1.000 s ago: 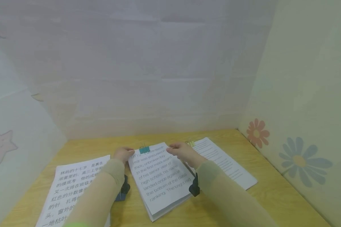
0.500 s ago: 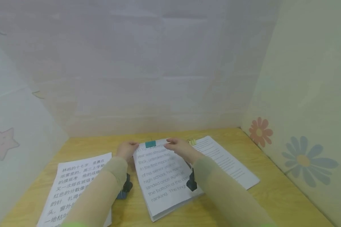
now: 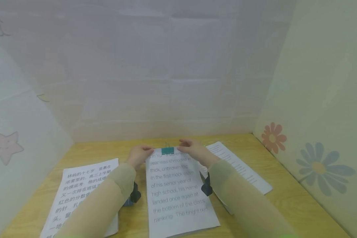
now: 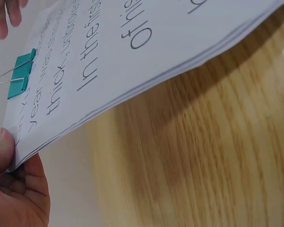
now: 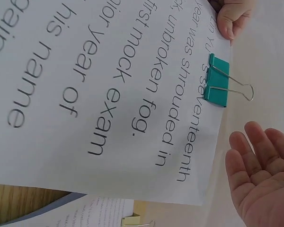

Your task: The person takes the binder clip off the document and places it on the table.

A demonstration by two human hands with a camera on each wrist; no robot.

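A stack of printed sheets (image 3: 174, 185) with large English text hangs tilted over the table, its upper end raised. A teal binder clip (image 3: 168, 150) grips the middle of its top edge. My left hand (image 3: 139, 154) pinches the top left corner, thumb (image 4: 4, 147) on the printed face and fingers behind. On the other side of the clip is my right hand (image 3: 196, 152). In the right wrist view that hand (image 5: 265, 175) shows relaxed, slightly bent fingers, apart from the paper and holding nothing.
A stack with large Chinese characters (image 3: 83, 185) lies on the table (image 3: 288, 191) at left, partly behind my left forearm. Another text stack (image 3: 241, 168) with a yellow binder clip (image 5: 132, 220) lies at right. A blue object (image 3: 128, 201) shows beside my left wrist. Walls stand behind and at both sides.
The English stack has shifted right, turned straighter and risen at its top, now overlapping part of the right stack. Both hands moved right and slightly away with it.
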